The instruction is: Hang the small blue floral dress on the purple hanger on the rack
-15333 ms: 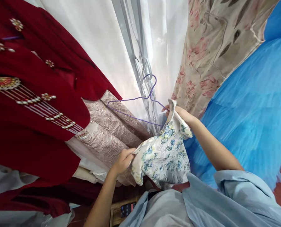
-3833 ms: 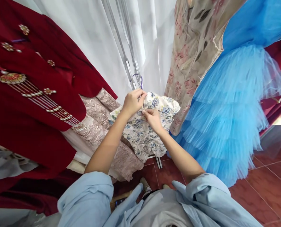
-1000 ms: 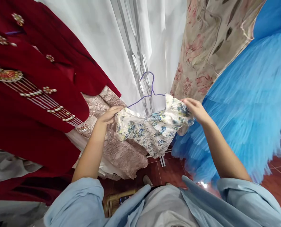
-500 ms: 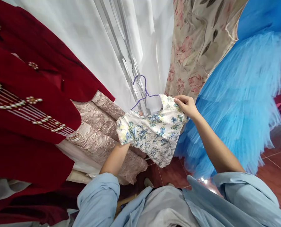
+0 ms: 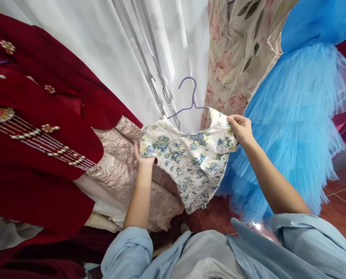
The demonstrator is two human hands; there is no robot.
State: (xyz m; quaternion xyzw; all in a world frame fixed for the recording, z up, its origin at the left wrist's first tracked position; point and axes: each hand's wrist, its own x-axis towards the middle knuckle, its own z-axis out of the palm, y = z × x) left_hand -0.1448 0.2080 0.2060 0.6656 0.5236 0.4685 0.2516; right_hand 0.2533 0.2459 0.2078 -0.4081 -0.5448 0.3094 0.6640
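Observation:
A short-sleeved white blouse with blue and yellow flowers (image 5: 193,159) hangs spread in front of me. Inside its neckline sits a purple hanger (image 5: 193,101), its hook bare at the top. My right hand (image 5: 241,129) pinches the right sleeve near the shoulder between thumb and fingers. At the other side, my left hand (image 5: 144,155) grips the left sleeve, with some fingers hidden behind the cloth. A small white tag (image 5: 204,207) shows at the blouse's lower hem.
Dark red garments with beaded trim (image 5: 59,151) and a pink textured dress (image 5: 117,155) hang to the left. Behind are a white curtain (image 5: 82,42) and metal rails (image 5: 149,62). A beige floral dress (image 5: 228,66) and blue tulle dress (image 5: 295,116) stand right, over red floor tiles (image 5: 344,193).
My left hand has come out from inside the left sleeve area and now holds it from outside. The blouse is spread wider, and the hanger has shifted right and up.

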